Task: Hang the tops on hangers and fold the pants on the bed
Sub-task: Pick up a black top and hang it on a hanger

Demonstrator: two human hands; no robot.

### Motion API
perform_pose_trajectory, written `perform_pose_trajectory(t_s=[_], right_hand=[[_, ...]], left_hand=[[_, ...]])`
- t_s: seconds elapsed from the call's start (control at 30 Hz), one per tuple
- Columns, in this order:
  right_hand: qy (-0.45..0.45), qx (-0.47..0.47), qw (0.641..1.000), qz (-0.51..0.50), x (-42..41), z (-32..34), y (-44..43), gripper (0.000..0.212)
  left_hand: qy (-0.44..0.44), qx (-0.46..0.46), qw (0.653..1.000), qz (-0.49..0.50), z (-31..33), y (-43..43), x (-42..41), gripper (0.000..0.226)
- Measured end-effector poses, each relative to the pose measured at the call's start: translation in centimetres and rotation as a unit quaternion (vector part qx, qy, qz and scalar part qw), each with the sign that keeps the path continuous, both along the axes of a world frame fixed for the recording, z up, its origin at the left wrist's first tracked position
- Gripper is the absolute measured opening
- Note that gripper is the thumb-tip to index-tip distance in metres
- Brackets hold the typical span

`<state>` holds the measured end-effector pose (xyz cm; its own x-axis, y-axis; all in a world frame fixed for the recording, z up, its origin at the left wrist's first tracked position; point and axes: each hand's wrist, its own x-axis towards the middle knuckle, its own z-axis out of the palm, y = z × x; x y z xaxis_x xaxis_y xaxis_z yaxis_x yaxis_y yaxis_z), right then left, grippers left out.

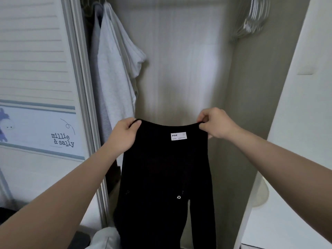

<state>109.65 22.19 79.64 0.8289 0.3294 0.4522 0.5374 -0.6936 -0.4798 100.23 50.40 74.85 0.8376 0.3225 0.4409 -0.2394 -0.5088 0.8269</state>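
The black pants [167, 177] hung straight down, long axis vertical. The left hand [124, 135] pinched the left end of the waistband [168, 125], the right hand [215, 124] its right end, equally near. Beyond, the wardrobe [179, 69] stood open; no bed showed.

my left hand [124, 136], my right hand [216, 124], one black pants [167, 177], one white top [116, 72], one grey top [95, 69], one hanger bunch [251, 22]

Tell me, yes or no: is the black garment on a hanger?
No, the black garment hangs from the left hand and right hand, which pinch its top edge.
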Motion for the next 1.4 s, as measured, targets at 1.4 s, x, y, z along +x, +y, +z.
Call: perform_pose_trajectory(t_s=[1.4], right_hand=[[-0.364,-0.236,0.765,-0.477,21.3,35.6,-2.9,0.038]], left_hand=[[-0.215,0.370,0.873,0.233,37.2,-7.3,25.7,0.021]])
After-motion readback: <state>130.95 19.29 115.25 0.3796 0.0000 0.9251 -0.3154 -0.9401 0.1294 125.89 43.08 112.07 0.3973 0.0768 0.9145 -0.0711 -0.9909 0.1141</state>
